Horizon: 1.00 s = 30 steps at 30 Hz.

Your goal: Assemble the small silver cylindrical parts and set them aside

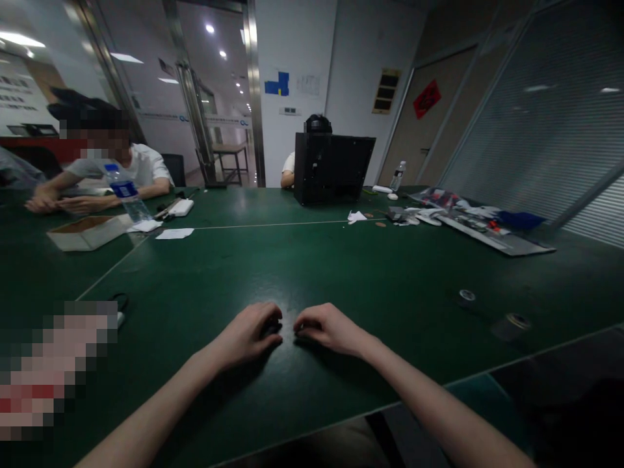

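My left hand (252, 330) rests on the green tabletop (234, 270) in the lower middle of the head view. Its fingers curve inward, and a gap shows between them and the thumb. Facing it, a short distance to the right, is my right hand (330, 327), loosely curved as well, with thumb and fingertips apart. The two hands do not touch each other. I see no object in either one; the inside of each palm is partly hidden.
Two tape rolls, one small (467, 298) and one larger (511, 326), sit at right. Farther back lie a cluttered board (517, 244), a black box-like case (334, 170), an open carton (90, 235) and a tilted water bottle (127, 194). Two people sit across the table.
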Motion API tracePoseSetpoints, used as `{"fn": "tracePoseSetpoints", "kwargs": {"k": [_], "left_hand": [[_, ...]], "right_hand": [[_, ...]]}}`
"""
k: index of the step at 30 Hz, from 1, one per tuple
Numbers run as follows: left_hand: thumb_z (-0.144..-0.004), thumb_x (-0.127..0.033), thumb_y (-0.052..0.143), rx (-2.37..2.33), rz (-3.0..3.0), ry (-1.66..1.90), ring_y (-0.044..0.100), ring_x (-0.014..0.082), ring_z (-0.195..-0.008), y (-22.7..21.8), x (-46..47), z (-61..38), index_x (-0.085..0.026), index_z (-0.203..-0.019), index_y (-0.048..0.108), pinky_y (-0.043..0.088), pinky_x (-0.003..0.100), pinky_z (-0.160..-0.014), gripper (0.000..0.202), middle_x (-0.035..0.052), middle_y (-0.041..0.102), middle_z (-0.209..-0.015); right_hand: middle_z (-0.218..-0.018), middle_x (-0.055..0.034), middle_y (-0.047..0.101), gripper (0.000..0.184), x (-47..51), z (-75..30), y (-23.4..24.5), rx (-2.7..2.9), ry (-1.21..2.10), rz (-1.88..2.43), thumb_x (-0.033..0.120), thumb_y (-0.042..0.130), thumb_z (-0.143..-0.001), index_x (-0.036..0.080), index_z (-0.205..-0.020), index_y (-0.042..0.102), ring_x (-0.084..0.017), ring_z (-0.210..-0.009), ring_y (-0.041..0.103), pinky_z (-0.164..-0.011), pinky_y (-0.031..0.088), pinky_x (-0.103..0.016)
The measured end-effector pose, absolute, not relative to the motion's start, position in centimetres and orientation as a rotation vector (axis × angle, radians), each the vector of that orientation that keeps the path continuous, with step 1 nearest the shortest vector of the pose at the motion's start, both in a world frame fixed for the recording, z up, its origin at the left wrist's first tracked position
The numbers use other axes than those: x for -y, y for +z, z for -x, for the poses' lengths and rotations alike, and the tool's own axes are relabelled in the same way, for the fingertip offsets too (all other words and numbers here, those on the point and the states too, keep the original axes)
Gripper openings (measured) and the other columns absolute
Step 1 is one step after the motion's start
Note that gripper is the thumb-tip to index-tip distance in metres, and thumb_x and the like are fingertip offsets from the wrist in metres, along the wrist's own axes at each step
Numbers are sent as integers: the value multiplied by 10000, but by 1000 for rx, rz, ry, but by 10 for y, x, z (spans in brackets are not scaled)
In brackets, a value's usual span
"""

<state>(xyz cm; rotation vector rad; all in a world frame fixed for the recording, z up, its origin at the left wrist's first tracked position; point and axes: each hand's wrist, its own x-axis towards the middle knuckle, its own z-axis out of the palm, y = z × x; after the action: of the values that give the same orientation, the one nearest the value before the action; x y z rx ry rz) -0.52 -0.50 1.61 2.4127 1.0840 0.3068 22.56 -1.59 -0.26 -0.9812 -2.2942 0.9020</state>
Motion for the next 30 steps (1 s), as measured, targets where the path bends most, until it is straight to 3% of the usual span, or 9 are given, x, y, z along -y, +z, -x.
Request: {"fn": "tracePoseSetpoints", "kwargs": {"k": [5, 11, 18, 30], "left_hand": [[-828, -369, 568, -1088, -2407, 270, 553, 226, -959, 17, 5, 6, -193, -1083, 546, 440, 357, -835, 309, 69, 596, -1066], [-831, -357, 567, -1098, -2404, 275, 558, 231, -953, 20, 7, 3, -190, -1063, 558, 431, 367, -846, 285, 75, 602, -1059], [-835, -364, 559, -1097, -2404, 266, 541, 229, -945, 18, 5, 4, -187, -1061, 554, 431, 366, -842, 287, 76, 589, -1053], [-841, -361, 552, -1108, -2405, 260, 538, 224, -937, 18, 5, 2, -189, -1039, 559, 425, 358, -837, 263, 71, 586, -1041]], "right_hand": [[-1045, -86, 662, 240, 27, -314, 14, 2213, 376, 1363, 244, 493, -878, 193, -1064, 636, -209, -949, 614, -868, 466, -353], [-1004, -96, 678, 237, 27, -484, 25, 1873, -90, 2079, 306, 522, -826, 175, -988, 634, -244, -874, 630, -802, 464, -358], [-1039, -109, 677, 265, 35, -574, 16, 1836, -44, 2363, 314, 516, -809, 197, -1011, 642, -240, -850, 640, -730, 445, -318], [-936, -120, 697, 214, 26, -586, -3, 1837, 42, 2342, 250, 522, -750, 179, -907, 650, -271, -799, 659, -733, 467, -357]]}}
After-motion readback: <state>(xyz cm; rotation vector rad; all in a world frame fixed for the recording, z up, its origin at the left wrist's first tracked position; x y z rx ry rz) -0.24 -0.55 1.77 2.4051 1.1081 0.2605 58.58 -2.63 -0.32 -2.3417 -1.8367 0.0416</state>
